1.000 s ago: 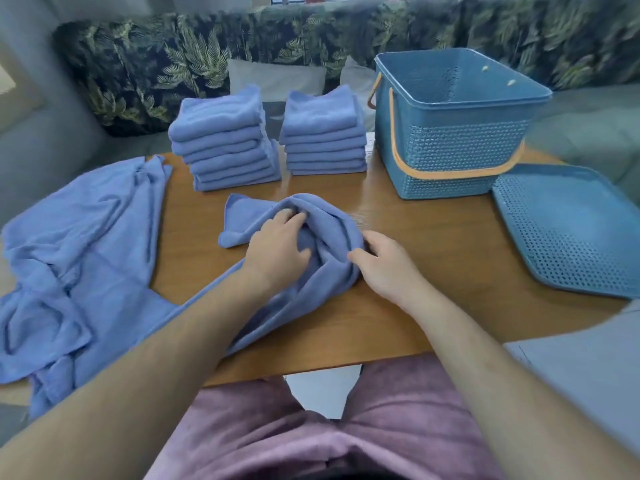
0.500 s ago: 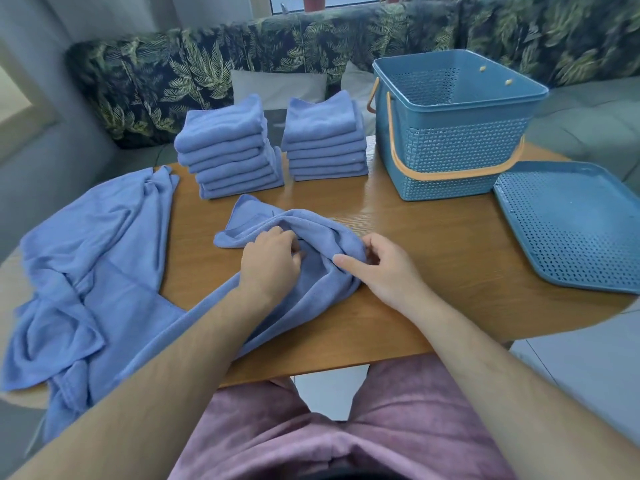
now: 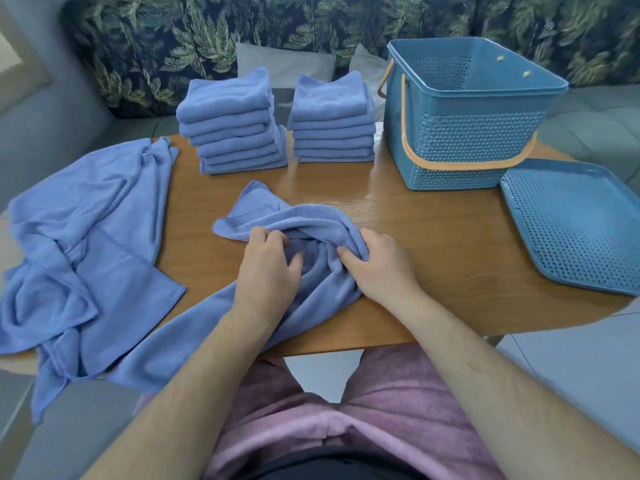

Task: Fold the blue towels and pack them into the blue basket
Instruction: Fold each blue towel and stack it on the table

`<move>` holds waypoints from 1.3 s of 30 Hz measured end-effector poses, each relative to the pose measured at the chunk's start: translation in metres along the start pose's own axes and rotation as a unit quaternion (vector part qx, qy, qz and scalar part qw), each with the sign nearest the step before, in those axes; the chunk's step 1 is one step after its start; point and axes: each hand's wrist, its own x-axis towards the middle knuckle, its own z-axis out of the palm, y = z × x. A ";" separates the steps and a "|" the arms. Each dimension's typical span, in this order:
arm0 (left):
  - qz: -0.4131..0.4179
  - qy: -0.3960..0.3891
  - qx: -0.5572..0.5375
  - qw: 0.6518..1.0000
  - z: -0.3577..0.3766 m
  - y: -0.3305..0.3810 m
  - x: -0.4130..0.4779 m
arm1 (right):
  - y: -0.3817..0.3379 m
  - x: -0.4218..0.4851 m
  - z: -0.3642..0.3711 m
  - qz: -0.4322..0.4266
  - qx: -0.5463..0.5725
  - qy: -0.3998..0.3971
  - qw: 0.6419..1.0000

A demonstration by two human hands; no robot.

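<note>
A crumpled blue towel lies in the middle of the wooden table, one end trailing off the near edge to the left. My left hand grips a bunched fold of it with curled fingers. My right hand pinches the towel's right edge between thumb and fingers. Two stacks of folded blue towels stand at the back, the left stack and the right stack. The blue basket with an orange handle stands at the back right; I see no towels in it.
A heap of unfolded blue towels covers the table's left side and hangs over its edge. The basket's perforated blue lid lies flat at the right. A leaf-patterned sofa runs behind the table.
Both hands have closed in on the towel's bunched middle. My right hand went from touching the edge with straight fingers to pinching it. The towel's far corner lies flatter.
</note>
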 end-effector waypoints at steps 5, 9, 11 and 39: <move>-0.064 0.008 0.048 0.997 0.001 -0.006 -0.004 | 0.002 0.000 0.001 -0.002 -0.012 -0.001 1.000; -0.079 -0.006 0.028 0.996 0.000 -0.015 0.001 | 0.001 -0.001 -0.001 -0.007 -0.015 0.003 1.000; -0.062 -0.008 0.007 0.998 -0.001 -0.017 0.003 | 0.001 -0.001 -0.001 -0.009 -0.011 0.003 1.000; -0.010 0.080 -0.177 0.981 -0.013 -0.008 -0.006 | -0.009 -0.008 -0.015 0.060 0.246 0.006 0.967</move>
